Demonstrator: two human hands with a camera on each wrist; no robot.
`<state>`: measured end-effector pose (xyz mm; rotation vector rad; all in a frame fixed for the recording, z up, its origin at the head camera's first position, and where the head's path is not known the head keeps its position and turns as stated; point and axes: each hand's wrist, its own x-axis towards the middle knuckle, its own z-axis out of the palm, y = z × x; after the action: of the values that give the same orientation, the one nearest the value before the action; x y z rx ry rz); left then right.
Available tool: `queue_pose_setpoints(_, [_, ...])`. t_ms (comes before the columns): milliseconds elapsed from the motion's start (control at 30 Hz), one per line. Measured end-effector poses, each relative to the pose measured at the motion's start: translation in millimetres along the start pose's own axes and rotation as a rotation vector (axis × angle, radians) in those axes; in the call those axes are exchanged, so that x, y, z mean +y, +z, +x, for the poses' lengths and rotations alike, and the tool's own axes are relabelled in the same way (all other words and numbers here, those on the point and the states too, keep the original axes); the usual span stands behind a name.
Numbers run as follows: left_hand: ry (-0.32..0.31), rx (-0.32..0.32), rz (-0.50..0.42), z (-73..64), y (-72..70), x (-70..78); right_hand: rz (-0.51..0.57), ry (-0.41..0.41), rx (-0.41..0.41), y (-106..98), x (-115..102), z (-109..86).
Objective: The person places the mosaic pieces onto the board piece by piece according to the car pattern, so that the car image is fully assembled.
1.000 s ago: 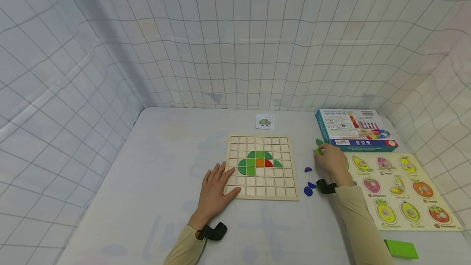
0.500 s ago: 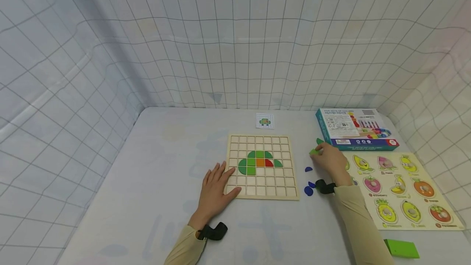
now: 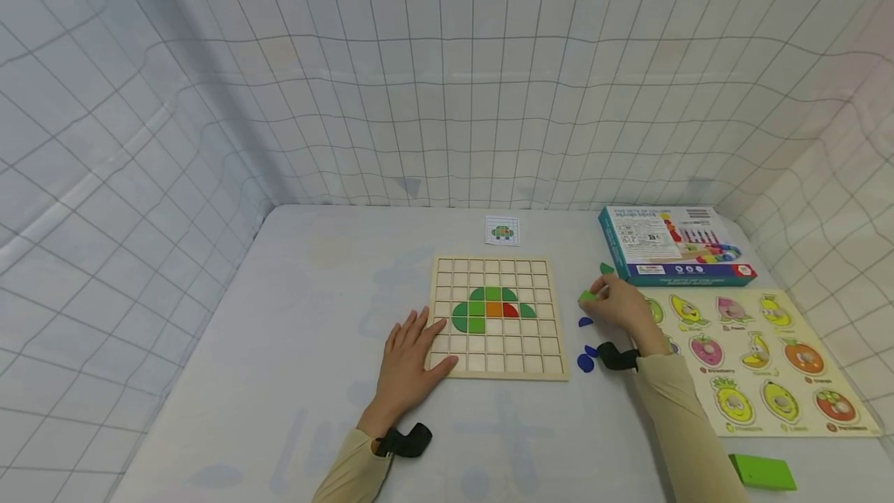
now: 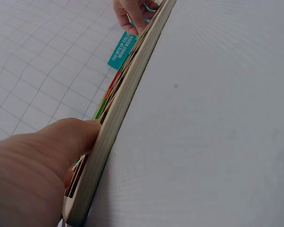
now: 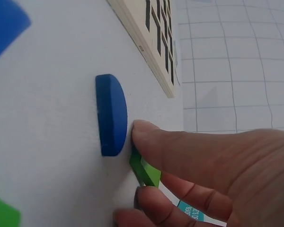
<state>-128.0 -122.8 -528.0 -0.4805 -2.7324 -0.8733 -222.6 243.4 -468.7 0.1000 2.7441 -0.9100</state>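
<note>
In the head view my left hand rests spread on the left edge of a wooden grid board; its thumb lies on the rim in the left wrist view. Green, orange and red tiles form a car-like shape in the grid cells. Right of the board, my right hand pinches a light green tile between thumb and fingers, low over the table. Beside the thumb, in the right wrist view, lies a blue half-round piece. A dark green piece sits just beyond the right hand.
Blue pieces lie near the right wrist. A small pattern card is behind the board. A cardboard box, a fruit puzzle board and a green block stand to the right. Grid-patterned cloth surrounds the table.
My right hand has drawn the light green tile a short way left and nearer, away from the dark green piece. The left hand has stayed in place.
</note>
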Motion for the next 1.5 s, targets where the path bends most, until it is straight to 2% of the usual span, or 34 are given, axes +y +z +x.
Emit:
queue_pose_setpoints(533, [0.000,-0.001,0.000,0.7,-0.6,1.0,0.045,-0.019,0.077,3.7,-2.3,0.2])
queue_pose_setpoints(767, [0.001,0.002,-0.002,0.7,-1.1,1.6,0.081,-0.122,0.168,7.3,-3.9,-3.4])
queue_pose_setpoints(1033, [0.001,0.004,-0.006,0.4,-1.1,1.2,0.122,-0.243,0.260,19.7,-19.6,-13.7])
queue_pose_setpoints(1300, [-0.003,-0.001,-0.003,0.7,-0.6,0.3,0.143,-0.433,0.214,48.1,-44.0,-20.4])
queue_pose_setpoints(1400, [-0.006,-0.003,-0.002,1.0,-0.3,0.0,0.161,-0.465,0.156,58.3,-55.5,-24.8])
queue_pose_setpoints(1500, [-0.007,-0.003,-0.004,1.3,0.0,-0.2,0.176,-0.463,0.095,67.6,-65.6,-27.6])
